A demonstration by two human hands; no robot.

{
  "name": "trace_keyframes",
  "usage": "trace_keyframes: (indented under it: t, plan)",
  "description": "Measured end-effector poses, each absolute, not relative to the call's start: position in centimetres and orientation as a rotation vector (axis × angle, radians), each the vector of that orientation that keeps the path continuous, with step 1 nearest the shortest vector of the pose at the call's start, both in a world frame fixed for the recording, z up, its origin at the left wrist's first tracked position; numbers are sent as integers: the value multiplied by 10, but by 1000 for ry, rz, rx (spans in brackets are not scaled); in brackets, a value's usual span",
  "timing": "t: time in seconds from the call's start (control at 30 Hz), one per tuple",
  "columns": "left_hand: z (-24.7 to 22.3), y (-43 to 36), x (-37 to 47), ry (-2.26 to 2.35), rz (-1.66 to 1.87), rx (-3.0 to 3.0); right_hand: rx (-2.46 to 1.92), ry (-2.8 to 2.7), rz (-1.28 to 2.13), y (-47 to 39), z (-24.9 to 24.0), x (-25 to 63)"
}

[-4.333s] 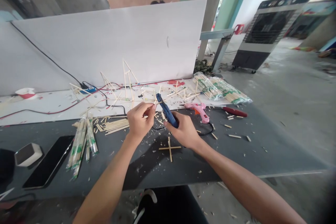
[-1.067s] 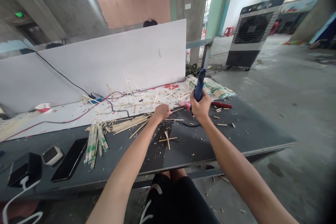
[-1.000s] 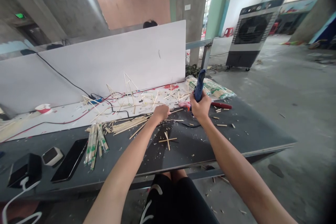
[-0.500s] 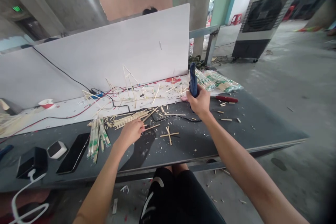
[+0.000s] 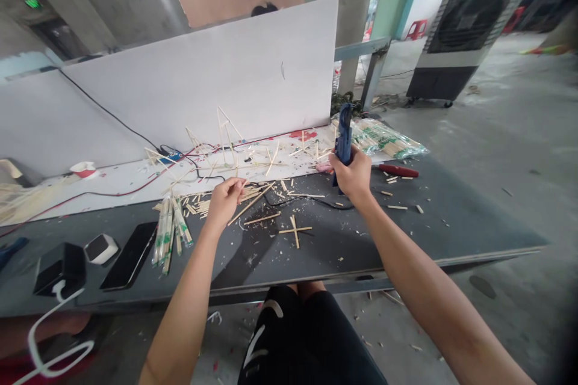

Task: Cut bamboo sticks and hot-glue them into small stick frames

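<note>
Blue from end to end, a slim hand tool stands nearly upright in the right hand, its head pointing up above the fist; the fingers and thumb are wrapped round its lower part, and this hand is closed firmly on it; whether the tool's own jaws are parted is too small to tell.

Pale wooden sticks lie mostly to the left of that hand and around the other one; the stick pile reaches out from behind the left hand, on both sides of it; one loose stick lies apart on the dark tabletop, just right of the left wrist; a stick cross sits between the two forearms, nearer the person than either hand.

The left hand is bent, thumb and fingertips drawn close together at the pile; I cannot tell whether a stick is pinched between them.

Pink plastic shows just behind the right hand, where a glue gun is partly covered; a red handle lies to the right of it; wrapped stick bundles rest left of the left forearm, beside a black phone.
</note>
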State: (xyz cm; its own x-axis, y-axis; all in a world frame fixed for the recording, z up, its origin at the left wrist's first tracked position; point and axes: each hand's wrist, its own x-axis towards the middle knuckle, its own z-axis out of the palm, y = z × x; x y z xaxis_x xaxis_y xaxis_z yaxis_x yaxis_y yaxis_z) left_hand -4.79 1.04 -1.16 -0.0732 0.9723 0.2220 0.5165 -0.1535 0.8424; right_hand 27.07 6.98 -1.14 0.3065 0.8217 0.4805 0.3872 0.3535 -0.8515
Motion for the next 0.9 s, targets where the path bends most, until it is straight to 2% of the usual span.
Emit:
trace_keyframes:
  t: [0.1,0.2,0.33,0.47,0.67,0.9]
  plan:
    - [-16,4,-64,1819,1150,1757,-1251,-1293,437,71,-14,270]
    - [-24,-1,-74,1978,893,1897,-1248,-1298,491,70,-16,269]
    - [-40,3,-75,1952,561,2019,-1245,-1339,491,67,-17,265]
    - [-45,6,-69,1980,468,2087,-1256,-1369,520,66,-18,261]
    - [-14,0,-43,1844,608,2225,-1153,-1468,856,54,-16,244]
    - [22,4,-5,1589,485,2498,-982,-1342,1091,42,-14,228]
